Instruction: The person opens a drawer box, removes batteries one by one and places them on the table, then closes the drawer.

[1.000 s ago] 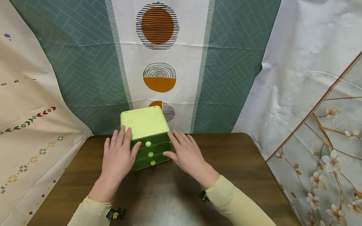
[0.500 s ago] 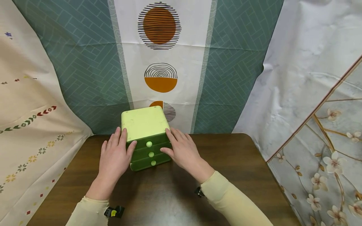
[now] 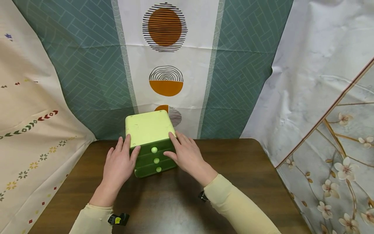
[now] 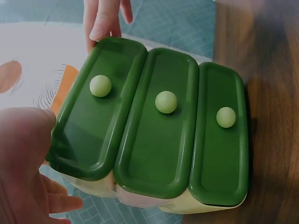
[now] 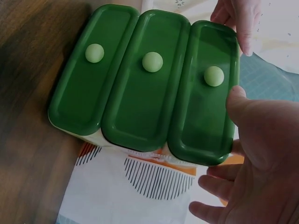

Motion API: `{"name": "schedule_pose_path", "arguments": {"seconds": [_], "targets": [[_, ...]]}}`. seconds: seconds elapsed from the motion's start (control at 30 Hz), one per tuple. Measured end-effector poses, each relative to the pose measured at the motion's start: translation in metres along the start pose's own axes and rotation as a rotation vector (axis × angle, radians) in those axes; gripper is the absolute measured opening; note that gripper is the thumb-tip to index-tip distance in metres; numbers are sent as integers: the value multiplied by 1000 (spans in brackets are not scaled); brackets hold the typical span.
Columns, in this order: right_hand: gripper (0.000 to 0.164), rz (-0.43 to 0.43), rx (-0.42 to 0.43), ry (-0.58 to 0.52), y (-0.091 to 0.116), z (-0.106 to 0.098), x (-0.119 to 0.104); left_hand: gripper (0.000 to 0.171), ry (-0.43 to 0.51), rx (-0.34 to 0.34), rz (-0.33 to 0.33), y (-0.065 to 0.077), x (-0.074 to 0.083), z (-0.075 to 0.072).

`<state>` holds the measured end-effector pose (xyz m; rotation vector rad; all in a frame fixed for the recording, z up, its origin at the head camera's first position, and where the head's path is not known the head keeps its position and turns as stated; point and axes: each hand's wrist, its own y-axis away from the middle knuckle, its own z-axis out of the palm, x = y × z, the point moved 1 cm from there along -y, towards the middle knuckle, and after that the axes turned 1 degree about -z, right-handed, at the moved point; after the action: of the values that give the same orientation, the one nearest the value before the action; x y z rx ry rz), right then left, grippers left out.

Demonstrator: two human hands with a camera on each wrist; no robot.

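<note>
A small drawer cabinet point(image 3: 149, 127) with a pale green top stands at the back of the table, turned slightly. Its three dark green drawers point(image 4: 156, 126), each with a round light green knob point(image 5: 153, 61), are pushed in. My left hand point(image 3: 118, 164) is at the cabinet's front left top corner, thumb toward the front edge and fingers along the side. At the front right corner is my right hand point(image 3: 188, 155), its fingers extended over the top edge and side and its thumb in front of the drawers. Neither hand's fingers are curled round the cabinet.
The brown wooden table point(image 3: 233, 182) extends in front and to the right. A patterned cloth point(image 3: 239, 81) hangs behind the cabinet. Cream cloth point(image 3: 38, 113) borders the left side and flowered cloth point(image 3: 330, 146) the right.
My left hand has slid a little left and down from the top toward the corner. My right hand has shifted slightly left and up onto the right corner. The cabinet looks nearly unmoved.
</note>
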<state>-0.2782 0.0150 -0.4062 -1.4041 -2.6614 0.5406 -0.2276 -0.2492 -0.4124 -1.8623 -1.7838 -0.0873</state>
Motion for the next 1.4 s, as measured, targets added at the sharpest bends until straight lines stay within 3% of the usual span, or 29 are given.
{"name": "schedule_pose_path", "arguments": {"seconds": [0.37,1.4], "targets": [[84,-13,17,-10,0,4,2,79,53,-36,-27,-4,-1,7],[84,-5,46,8,8,11,1,72,73,10,-13,-4,0,17]]}}
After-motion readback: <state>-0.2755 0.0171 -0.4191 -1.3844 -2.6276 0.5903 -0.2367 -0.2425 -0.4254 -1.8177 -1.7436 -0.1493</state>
